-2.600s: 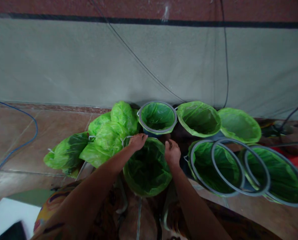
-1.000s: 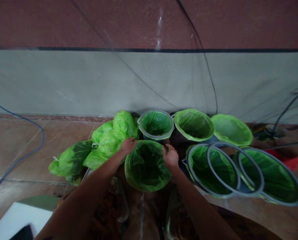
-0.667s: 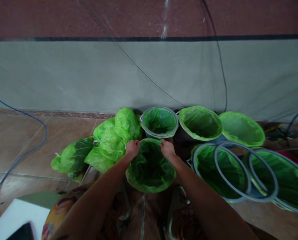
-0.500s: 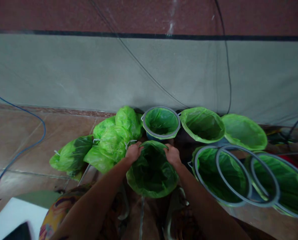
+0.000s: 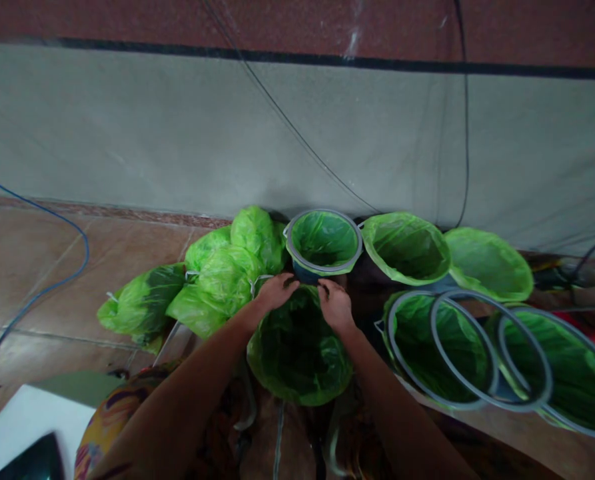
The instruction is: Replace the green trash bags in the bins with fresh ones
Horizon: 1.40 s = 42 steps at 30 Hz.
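Between my knees stands a bin lined with a green bin bag [image 5: 301,383], its mouth facing up at me. My left hand [image 5: 277,291] is at the far left part of the rim, fingers curled on the bag's edge. Close by on the right, my right hand [image 5: 336,305] has its fingers bent over the same far edge. The bin beneath is hidden by the bag. Just beyond my fingers is a smaller lined bucket [image 5: 304,270] with a grey ring around its top.
Filled, tied green bags [image 5: 222,283] lie at the left. More bag-lined bins [image 5: 407,250] line the wall and the right side, with a loose grey ring [image 5: 547,373] across two of them. A blue cable [image 5: 84,250] crosses the floor; a white surface [image 5: 42,420] is at lower left.
Both hands have moved closer together along the bag's far edge. The fingers now curl over the rim there. The view has shifted slightly.
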Available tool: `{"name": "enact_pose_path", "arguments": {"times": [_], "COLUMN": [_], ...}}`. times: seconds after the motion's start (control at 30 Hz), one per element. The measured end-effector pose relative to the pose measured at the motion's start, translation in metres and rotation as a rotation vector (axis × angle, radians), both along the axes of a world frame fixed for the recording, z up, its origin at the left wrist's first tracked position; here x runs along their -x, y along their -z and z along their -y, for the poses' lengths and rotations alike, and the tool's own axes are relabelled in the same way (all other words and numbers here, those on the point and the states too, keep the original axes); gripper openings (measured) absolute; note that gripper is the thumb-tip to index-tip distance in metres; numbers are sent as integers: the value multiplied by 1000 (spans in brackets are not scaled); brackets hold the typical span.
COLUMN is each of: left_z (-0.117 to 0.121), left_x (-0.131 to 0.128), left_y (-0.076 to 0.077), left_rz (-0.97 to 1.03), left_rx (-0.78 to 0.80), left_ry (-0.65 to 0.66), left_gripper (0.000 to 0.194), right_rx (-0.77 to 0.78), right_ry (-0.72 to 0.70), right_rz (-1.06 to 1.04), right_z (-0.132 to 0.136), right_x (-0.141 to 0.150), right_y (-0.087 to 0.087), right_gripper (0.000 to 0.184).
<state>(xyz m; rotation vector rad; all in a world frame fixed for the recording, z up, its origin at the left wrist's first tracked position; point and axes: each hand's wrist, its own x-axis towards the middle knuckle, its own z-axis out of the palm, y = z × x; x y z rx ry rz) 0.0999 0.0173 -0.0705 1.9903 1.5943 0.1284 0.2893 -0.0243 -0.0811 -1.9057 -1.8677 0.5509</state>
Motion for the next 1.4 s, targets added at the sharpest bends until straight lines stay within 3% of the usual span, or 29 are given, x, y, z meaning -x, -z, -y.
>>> {"name": "enact_pose_path", "arguments": {"times": [0.17,0.4,0.57,0.73,0.93,1.03,1.1,1.17,1.27,1.4], "left_z": [0,7,10,13,10,6,3,0,-2,0], "left_x": [-13,-3,-8,-10,3,7,3,-5,-21,-28], "left_y": [5,12,12,12,0,-9,-14,-16,-12,1], "left_rz": [-95,-18,-168,-280,-247,-188,-134,-85,-72,-115], "left_rx": [28,-95,-130,-50,-87,-98,-113,-133,-124,-95], "left_ry": [32,115,172,103,45,23,24,35,75,154], "left_gripper": [41,23,25,30,79,81,74,61,40,32], "right_rx": [170,147,217,304,429,411,310,164,31,197], "right_ry": [-157,-303,-297,-191,191,301,333,311,158,-51], "right_rz": [53,-44,152,287,268,210,203,179,89,50], "right_z": [-22,-19,-21,-17,26,55,62,54,22,-10], "right_x": [10,-7,-8,-6,-12,-15,-16,-16,-14,-13], "right_y": [2,8,13,10,4,1,-2,-6,-7,3], "right_gripper": [28,24,26,21,23,45,64,60,42,33]}}
